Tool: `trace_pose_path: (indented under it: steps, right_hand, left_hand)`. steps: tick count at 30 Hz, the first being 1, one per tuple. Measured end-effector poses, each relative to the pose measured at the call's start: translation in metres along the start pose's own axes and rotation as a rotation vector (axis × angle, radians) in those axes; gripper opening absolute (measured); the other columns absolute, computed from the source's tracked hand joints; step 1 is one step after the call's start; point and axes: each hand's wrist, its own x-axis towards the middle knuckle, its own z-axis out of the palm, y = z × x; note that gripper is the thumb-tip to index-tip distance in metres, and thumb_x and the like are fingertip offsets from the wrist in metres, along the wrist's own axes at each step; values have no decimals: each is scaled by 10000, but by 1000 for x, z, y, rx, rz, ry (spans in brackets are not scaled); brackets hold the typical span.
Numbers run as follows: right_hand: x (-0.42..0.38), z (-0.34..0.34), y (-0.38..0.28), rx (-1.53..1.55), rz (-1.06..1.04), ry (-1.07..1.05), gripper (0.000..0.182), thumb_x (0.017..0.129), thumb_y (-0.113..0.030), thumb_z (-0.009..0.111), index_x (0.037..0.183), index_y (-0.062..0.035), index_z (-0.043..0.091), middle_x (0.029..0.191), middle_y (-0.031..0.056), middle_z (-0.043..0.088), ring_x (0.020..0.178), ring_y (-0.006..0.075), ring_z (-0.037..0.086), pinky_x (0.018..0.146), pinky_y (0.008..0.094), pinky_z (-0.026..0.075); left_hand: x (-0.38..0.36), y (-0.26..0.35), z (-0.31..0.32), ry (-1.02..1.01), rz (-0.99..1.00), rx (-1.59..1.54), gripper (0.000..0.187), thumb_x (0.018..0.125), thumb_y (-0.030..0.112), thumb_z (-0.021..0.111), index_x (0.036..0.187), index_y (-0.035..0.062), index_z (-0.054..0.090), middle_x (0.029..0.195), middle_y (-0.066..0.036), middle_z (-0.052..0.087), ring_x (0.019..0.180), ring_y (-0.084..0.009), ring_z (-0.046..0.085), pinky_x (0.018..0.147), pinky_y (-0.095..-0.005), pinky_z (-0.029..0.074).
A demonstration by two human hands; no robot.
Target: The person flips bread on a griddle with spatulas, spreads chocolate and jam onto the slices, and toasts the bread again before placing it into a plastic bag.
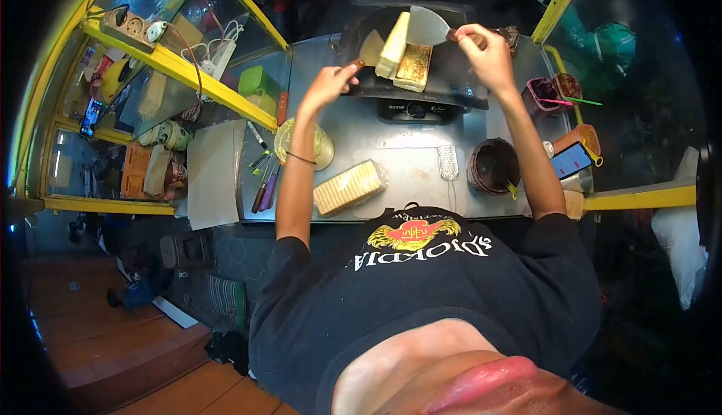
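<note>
My left hand (329,88) is closed round the wooden handle of a scraper (371,48), whose blade is against the left side of a pale bread block (393,48). My right hand (486,57) grips the handle of a second, wide metal scraper (429,25), with its blade over the far end of the bread. The pale block appears tilted, leaning beside a browned bread block (414,67). Both pieces are on a black griddle (459,80) above a Rinnai stove (421,110). Whether the blades reach under the bread is hidden.
Nearer me are a wrapped sliced loaf (350,188), a grater (448,162), a dark bucket (493,165) and a yellowish tub (322,148). Markers (266,189) lie at left. A phone (572,161) and sauce containers (540,93) stand right. Yellow frame bars (180,72) edge the stall.
</note>
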Motion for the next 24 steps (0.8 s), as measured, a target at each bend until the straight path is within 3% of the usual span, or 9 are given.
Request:
trace_pose_path:
  steps: [1,3,7,9,11,14,18,22,24]
  right_hand:
    - [6,-5,8,165,71,-19,140,877,-157,631,948,-67,711,691,-3,611,546,63,534,418,228,484]
    - [27,-15,34,334,174,-27,166,873,-143,632,953,-10,691,669,-13,574,511,43,484,398,221,451]
    - [29,-14,91,573,601,-123,157,873,-203,645,931,-61,676,601,-56,469,429,33,380,414,224,437]
    - [21,8,106,425,697,-59,160,858,-239,650,893,-84,669,581,-65,452,408,36,348,429,221,418]
    - [26,12,115,425,745,-99,142,856,-231,635,881,-94,666,560,-72,433,403,32,326,428,229,399]
    - [31,13,113,337,725,-119,136,855,-232,624,867,-101,660,548,-80,418,399,29,309,433,236,390]
    - [33,10,112,319,714,-170,150,854,-250,623,858,-106,663,549,-82,425,399,31,317,436,230,400]
    - [33,15,110,310,687,-163,154,849,-247,629,863,-99,670,544,-78,430,400,30,335,425,233,412]
    - [36,21,110,281,670,-158,150,864,-248,619,880,-107,670,548,-84,418,400,27,322,424,228,397]
  left_hand:
    - [2,0,-10,-28,-46,-16,466,902,476,596,909,16,666,581,28,512,490,-75,414,455,-242,310]
    - [17,-2,-31,-104,-100,-138,410,919,459,581,897,52,625,571,86,407,479,-25,316,441,-215,224]
    - [24,-16,-37,-245,-125,-261,366,952,426,552,922,64,592,572,100,353,477,-16,261,439,-214,188]
    - [26,-11,-37,-254,-117,-290,357,953,418,554,925,64,592,571,99,346,475,-23,255,442,-220,191]
    - [24,-1,-31,-207,-78,-219,368,949,425,553,890,65,604,575,87,386,477,-24,300,442,-219,223]
    - [9,33,-18,-41,268,101,405,943,421,550,814,43,621,579,50,423,501,-53,353,470,-238,265]
    - [-11,70,-13,7,331,143,427,931,421,560,778,32,647,555,37,424,523,-53,376,486,-243,286]
    - [-27,67,-3,145,328,223,443,923,429,559,769,25,656,540,-1,436,531,-70,399,497,-263,312]
    - [-28,58,0,241,198,337,480,889,454,533,841,4,695,681,-183,635,681,-311,645,634,-405,467]
